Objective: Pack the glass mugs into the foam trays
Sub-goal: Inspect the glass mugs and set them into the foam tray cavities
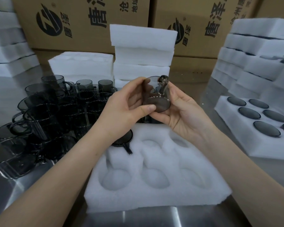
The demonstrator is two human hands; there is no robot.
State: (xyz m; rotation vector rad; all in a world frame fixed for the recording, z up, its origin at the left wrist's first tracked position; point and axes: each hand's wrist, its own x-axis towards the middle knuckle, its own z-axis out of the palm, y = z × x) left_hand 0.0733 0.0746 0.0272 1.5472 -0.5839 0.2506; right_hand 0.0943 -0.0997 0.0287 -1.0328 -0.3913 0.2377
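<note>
Your left hand (129, 104) curls round a smoked glass mug (156, 102), thumb pressed at the rim of its base, while your right hand (184, 112) cups it from the other side, fingers beside the handle. Nearest you, an open foam tray (154, 199) lies on the steel table (154, 217). One packed mug (123, 136) already sits base-up in its far left pocket, and the other five pockets look empty. The mug you hold hangs tilted in the air over the tray's far edge, base toward you. Glass like this is likely stiff, slick and quick to chip. Grip the body rather than the thin handle, and lower it gently into a pocket. To the left waits a crowd of loose mugs (47, 112), and to the right a filled tray (236, 141). Beyond rise stacked foam trays (143, 51) and printed cardboard boxes (82, 22).
</note>
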